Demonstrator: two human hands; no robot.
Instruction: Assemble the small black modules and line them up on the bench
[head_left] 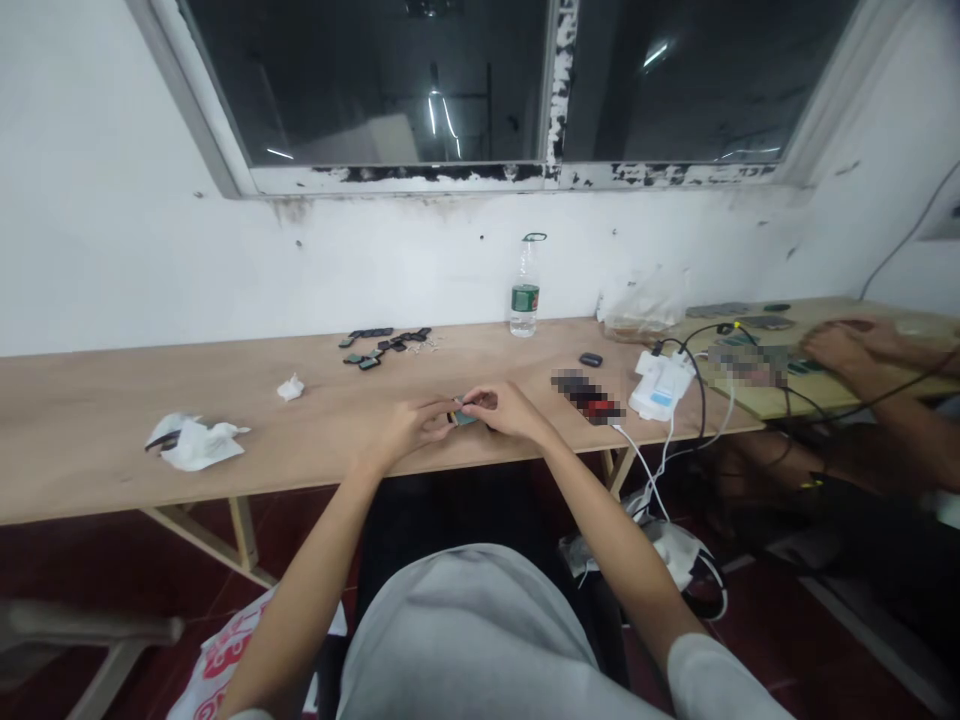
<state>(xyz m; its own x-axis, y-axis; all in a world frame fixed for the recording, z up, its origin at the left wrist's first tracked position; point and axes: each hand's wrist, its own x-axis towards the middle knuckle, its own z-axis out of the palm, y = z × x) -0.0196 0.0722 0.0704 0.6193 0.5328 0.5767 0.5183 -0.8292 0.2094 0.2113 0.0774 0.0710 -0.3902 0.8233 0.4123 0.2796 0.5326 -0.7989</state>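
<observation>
Near the front edge of the wooden table [315,430], both my hands meet around a small flat green piece with a yellowish edge [466,417]; its exact kind is too small to make out. My left hand [414,425] grips its left side with the fingers closed. From the right, my right hand [506,408] pinches at its top, thumb and fingertips together. Fingers cover part of the piece. Beyond my hands lie several small black and green pieces [382,347], with tiny pale bits [426,345] beside them.
Crumpled tissues [199,443] lie left. A water bottle [524,300] stands by the wall. To the right are a blurred-out phone-like object [589,397], a small black case [591,359], a white power strip [661,385] with cables, a plastic bag [645,305] and another person's hands [840,345].
</observation>
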